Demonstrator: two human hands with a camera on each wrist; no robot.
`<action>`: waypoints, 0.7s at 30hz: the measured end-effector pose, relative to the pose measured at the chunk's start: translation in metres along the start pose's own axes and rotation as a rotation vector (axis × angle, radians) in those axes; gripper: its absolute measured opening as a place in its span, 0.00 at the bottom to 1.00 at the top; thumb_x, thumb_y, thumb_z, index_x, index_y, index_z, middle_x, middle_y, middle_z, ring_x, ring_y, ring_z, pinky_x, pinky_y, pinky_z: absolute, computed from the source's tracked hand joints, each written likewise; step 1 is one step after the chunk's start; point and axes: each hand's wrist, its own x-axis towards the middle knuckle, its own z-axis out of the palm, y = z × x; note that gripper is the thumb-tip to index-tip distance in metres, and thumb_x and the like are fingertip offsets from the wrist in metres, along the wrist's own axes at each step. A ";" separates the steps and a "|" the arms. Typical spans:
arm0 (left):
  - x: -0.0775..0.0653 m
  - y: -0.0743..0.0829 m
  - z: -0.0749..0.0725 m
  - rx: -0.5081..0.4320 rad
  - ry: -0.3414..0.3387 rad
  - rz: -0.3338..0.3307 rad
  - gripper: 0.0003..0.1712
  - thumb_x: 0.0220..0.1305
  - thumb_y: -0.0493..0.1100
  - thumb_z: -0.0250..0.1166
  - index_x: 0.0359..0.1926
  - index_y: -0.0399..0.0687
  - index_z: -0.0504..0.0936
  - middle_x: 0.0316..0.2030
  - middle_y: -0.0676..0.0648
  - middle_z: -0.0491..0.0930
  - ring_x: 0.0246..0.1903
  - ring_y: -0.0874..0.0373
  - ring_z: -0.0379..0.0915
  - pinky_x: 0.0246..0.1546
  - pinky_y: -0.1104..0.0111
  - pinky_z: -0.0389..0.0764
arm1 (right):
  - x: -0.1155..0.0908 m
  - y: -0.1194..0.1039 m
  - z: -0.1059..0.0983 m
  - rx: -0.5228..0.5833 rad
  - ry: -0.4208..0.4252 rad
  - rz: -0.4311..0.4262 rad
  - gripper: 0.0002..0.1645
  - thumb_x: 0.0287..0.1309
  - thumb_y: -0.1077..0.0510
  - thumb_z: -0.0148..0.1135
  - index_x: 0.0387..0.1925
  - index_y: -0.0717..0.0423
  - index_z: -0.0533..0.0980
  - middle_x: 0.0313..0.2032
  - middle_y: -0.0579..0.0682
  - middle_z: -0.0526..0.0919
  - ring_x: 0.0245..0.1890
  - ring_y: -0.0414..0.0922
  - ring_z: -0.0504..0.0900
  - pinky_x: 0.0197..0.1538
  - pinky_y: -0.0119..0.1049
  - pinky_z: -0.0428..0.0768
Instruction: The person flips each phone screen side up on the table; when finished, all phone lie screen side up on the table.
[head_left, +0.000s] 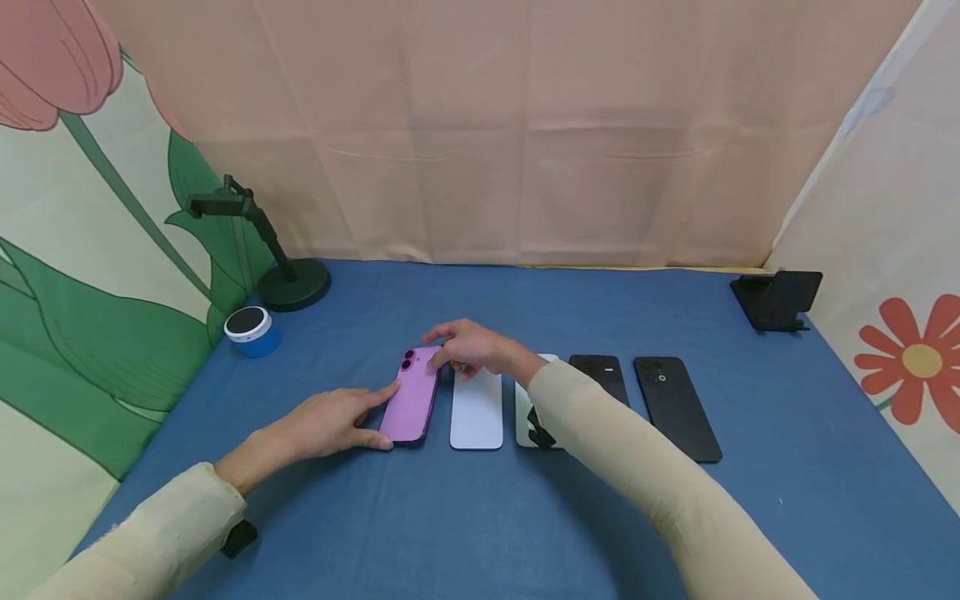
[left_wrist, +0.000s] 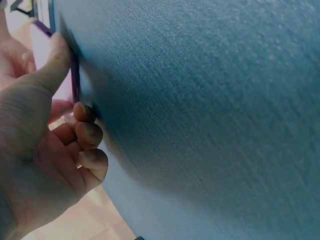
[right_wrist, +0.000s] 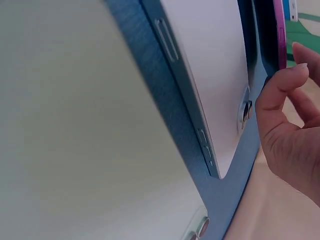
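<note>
A purple phone [head_left: 411, 404] lies back up on the blue cloth, its two lenses near the far end. My left hand [head_left: 333, 425] holds its near left part, index finger on the left side and thumb at the bottom corner. In the left wrist view the other fingers of the left hand [left_wrist: 50, 135] are curled beside the phone [left_wrist: 64, 90]. The right hand [head_left: 472, 346] has its thumb at the phone's right edge and its index finger by the top corner. In the right wrist view, the bent thumb of the right hand [right_wrist: 290, 120] meets the purple edge [right_wrist: 281, 35].
Right of it lie a white phone [head_left: 477, 417], a pale phone [head_left: 525, 425] partly under my right sleeve, a dark phone [head_left: 600, 367] and a black phone [head_left: 678, 408]. A black stand [head_left: 294, 283] and a blue-white round container [head_left: 255, 333] stand left; another stand [head_left: 780, 300] is far right.
</note>
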 end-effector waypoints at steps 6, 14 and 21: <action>-0.001 0.000 -0.001 0.002 -0.003 0.009 0.54 0.57 0.70 0.67 0.77 0.53 0.60 0.27 0.54 0.69 0.26 0.62 0.65 0.28 0.68 0.64 | -0.002 0.003 0.000 -0.080 0.015 -0.051 0.25 0.60 0.57 0.68 0.61 0.48 0.79 0.26 0.50 0.70 0.20 0.43 0.67 0.24 0.33 0.69; -0.001 0.001 -0.002 0.021 -0.003 0.014 0.54 0.56 0.70 0.67 0.77 0.52 0.61 0.39 0.48 0.81 0.33 0.60 0.71 0.36 0.62 0.73 | -0.004 0.004 -0.001 -0.113 0.018 -0.050 0.26 0.60 0.57 0.68 0.61 0.47 0.79 0.26 0.52 0.70 0.21 0.44 0.67 0.24 0.33 0.69; 0.001 0.001 -0.002 0.029 0.000 0.017 0.53 0.56 0.71 0.66 0.77 0.53 0.61 0.51 0.41 0.83 0.42 0.52 0.78 0.46 0.53 0.80 | -0.005 0.001 -0.004 -0.132 0.007 -0.042 0.29 0.59 0.58 0.69 0.64 0.48 0.77 0.26 0.50 0.71 0.21 0.43 0.68 0.24 0.33 0.69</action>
